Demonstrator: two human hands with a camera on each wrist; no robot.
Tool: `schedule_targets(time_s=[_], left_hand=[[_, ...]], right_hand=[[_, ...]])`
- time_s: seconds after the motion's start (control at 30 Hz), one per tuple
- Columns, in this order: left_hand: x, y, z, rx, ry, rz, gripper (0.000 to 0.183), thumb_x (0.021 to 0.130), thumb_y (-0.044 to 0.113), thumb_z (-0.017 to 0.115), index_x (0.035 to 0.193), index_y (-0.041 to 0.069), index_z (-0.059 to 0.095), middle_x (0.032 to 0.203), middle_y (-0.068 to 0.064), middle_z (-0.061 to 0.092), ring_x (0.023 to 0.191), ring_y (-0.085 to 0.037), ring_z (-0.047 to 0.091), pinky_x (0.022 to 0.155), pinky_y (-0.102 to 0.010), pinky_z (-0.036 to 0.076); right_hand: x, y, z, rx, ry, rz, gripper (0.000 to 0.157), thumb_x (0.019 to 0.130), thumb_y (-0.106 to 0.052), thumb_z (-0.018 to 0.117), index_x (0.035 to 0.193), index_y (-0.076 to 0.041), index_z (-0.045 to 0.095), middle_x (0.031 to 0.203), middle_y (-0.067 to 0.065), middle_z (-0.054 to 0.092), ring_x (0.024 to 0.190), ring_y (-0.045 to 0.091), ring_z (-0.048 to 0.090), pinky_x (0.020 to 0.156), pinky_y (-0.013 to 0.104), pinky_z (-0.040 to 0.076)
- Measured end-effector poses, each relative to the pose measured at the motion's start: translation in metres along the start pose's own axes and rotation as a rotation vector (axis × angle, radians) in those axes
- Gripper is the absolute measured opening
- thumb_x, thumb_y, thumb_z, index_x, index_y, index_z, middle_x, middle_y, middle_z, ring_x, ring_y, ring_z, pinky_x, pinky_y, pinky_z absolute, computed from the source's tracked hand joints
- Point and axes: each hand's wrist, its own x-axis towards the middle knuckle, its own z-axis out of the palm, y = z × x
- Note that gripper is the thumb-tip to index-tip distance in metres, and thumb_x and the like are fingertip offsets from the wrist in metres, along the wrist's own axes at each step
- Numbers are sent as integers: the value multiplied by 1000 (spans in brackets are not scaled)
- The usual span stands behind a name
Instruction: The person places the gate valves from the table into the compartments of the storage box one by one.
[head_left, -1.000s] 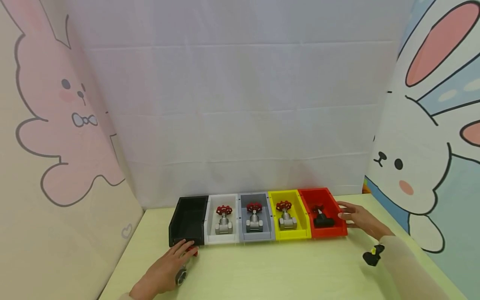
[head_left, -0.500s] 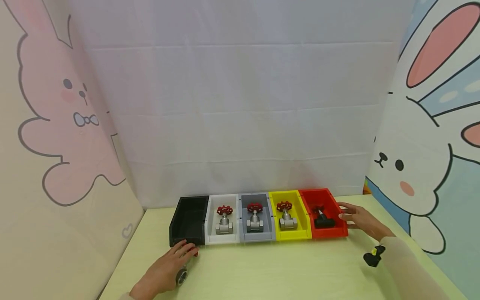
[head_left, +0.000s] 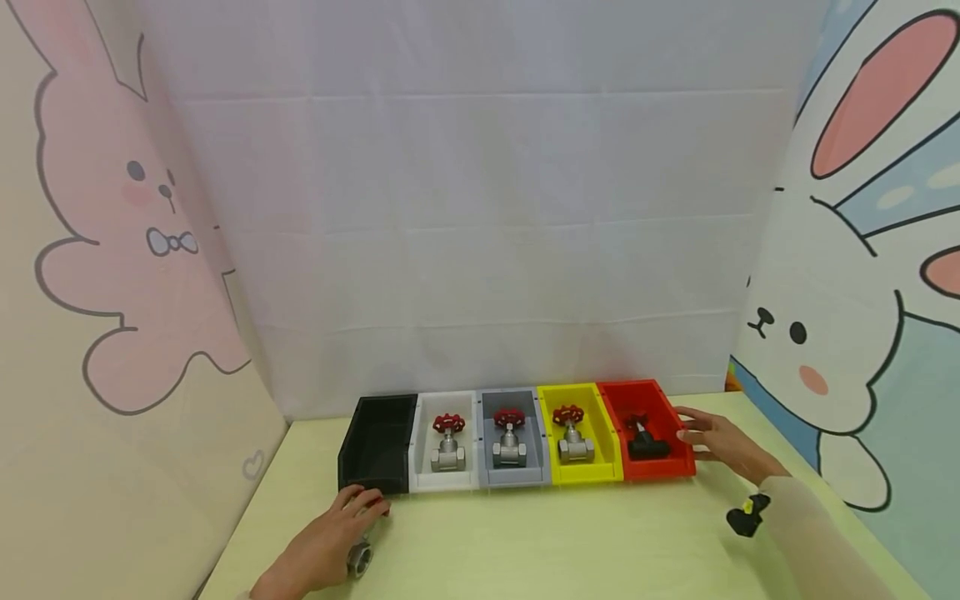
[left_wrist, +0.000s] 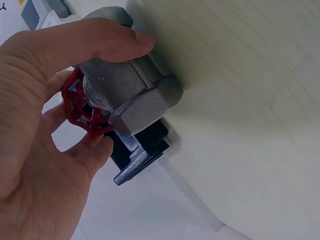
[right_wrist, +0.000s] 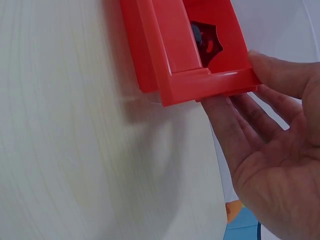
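My left hand (head_left: 321, 546) grips a metal gate valve (left_wrist: 125, 90) in front of the black bin (head_left: 377, 485). In the left wrist view the thumb lies across the valve's grey body, and the fingers reach around its red handwheel (left_wrist: 80, 107). My right hand (head_left: 729, 446) holds the right side of the red bin (head_left: 663, 473), thumb at the rim (right_wrist: 235, 80) and fingers against the outside. Inside that bin lies a black-bodied valve (head_left: 647, 444) with a dark red handwheel. The black bin has nothing visible in it.
Between the black and red bins stand white (head_left: 442, 482), grey (head_left: 515, 478) and yellow (head_left: 588, 475) bins, joined in a row. Each holds a metal valve with a red handwheel. A white cloth (head_left: 480, 250) hangs behind; printed panels flank the pale table (head_left: 540, 542).
My left hand has drawn slightly back toward me and to the left, carrying the gate valve. The right hand stays at the red bin, and the bins keep their places.
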Motion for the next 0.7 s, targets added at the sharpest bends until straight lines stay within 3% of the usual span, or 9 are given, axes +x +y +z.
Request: schedule_targets(time_s=[0.3,0.5,0.7], left_hand=[[-1,4,-4,-133,-32,-62,85,52,3,80,129,21,48,132,1,40,120,-28,32,76,-34,51],[0,7,-9,-122,10,-87,83,52,11,83,127,22,48,130,2,39,120,-26,30,76,-34,52],[1,10,-17,-122,8,-149,92,48,19,87,131,20,46,132,-2,39,121,-27,31,81,-40,53]], right_hand=[[1,3,-1,10,-5,-9,72,93,-30,56,149,-7,17,149,29,25,130,47,36,93,52,47],[2,4,-2,9,-8,-13,72,93,-31,55,149,-7,17,149,29,25,129,47,37,93,52,47],[2,5,-2,14,-10,-21,73,92,-32,57,149,-8,19,149,28,27,130,46,36,94,52,47]])
